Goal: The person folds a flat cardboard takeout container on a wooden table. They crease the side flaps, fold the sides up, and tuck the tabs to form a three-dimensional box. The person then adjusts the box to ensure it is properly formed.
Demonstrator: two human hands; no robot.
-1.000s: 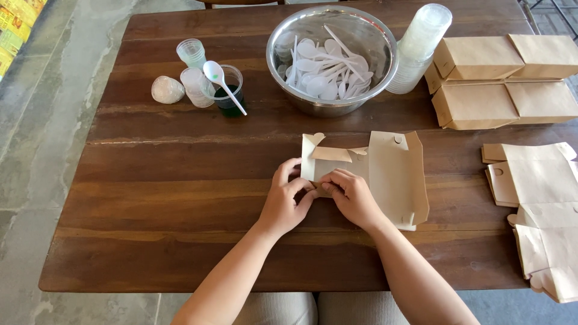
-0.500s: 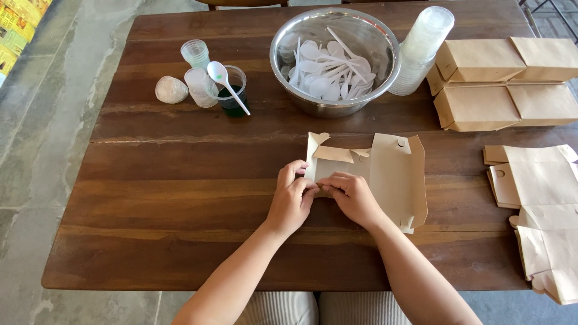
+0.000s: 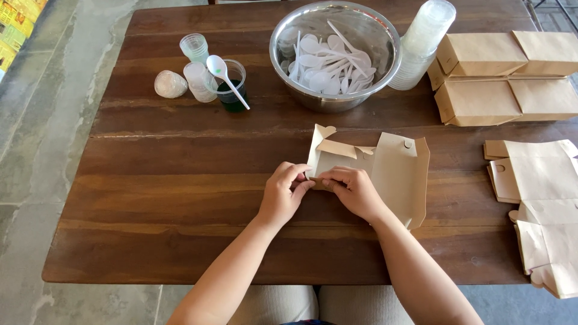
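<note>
A brown cardboard food box (image 3: 394,171), partly folded, lies on the wooden table (image 3: 180,180) in front of me. Its left end stands up in flaps and its lid lies flat to the right. My left hand (image 3: 283,194) pinches the near left corner flap of the box. Just to its right, my right hand (image 3: 354,191) presses fingers onto the same corner, fingertips almost meeting those of the left hand.
A steel bowl (image 3: 335,51) of white plastic spoons sits at the back. Stacked clear cups (image 3: 421,42) lean beside it. Folded boxes (image 3: 500,78) are piled at back right, flat box blanks (image 3: 542,198) at right. Small lidded cups and a cup of green sauce with a spoon (image 3: 229,84) stand at back left.
Both hands have stayed on the box's left corner, working the flap with small finger movements. The box has barely shifted.
</note>
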